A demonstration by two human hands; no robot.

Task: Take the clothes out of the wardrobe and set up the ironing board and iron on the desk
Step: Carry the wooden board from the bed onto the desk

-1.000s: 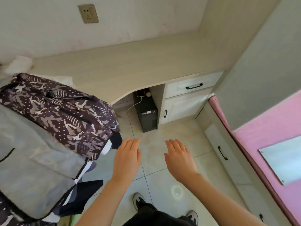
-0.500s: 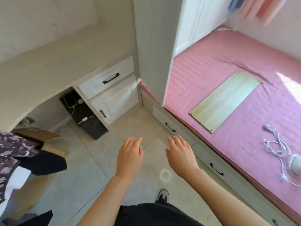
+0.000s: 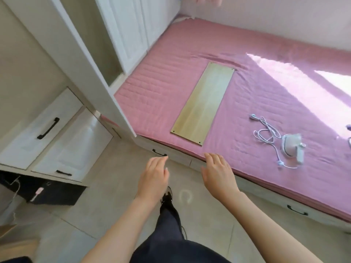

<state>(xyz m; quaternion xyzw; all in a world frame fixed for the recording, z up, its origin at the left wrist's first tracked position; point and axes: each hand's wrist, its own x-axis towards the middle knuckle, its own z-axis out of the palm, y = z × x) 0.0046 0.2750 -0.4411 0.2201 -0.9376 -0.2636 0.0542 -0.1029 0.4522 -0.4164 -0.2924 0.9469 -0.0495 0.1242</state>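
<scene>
A long pale wooden board (image 3: 204, 102) lies flat on the pink bed (image 3: 163, 88). To its right on the bed rests a small white iron (image 3: 292, 147) with its white cord (image 3: 266, 131) coiled beside it. My left hand (image 3: 153, 177) and my right hand (image 3: 218, 173) hover empty over the floor in front of the bed, fingers straight and palms down. My right fingertips reach the bed's near edge, short of the board. White wardrobe doors (image 3: 131, 29) stand closed at the bed's far left.
White desk drawers with black handles (image 3: 47, 128) are at the left, a black computer case (image 3: 51, 190) under them. The bed base has drawers with black handles (image 3: 159, 153). A white partition edge (image 3: 91, 73) juts between desk and bed. Tiled floor lies below me.
My view has swung right from the desk and the patterned clothes to the bed. The board and iron are now closer and central. Both hands stay open and empty.
</scene>
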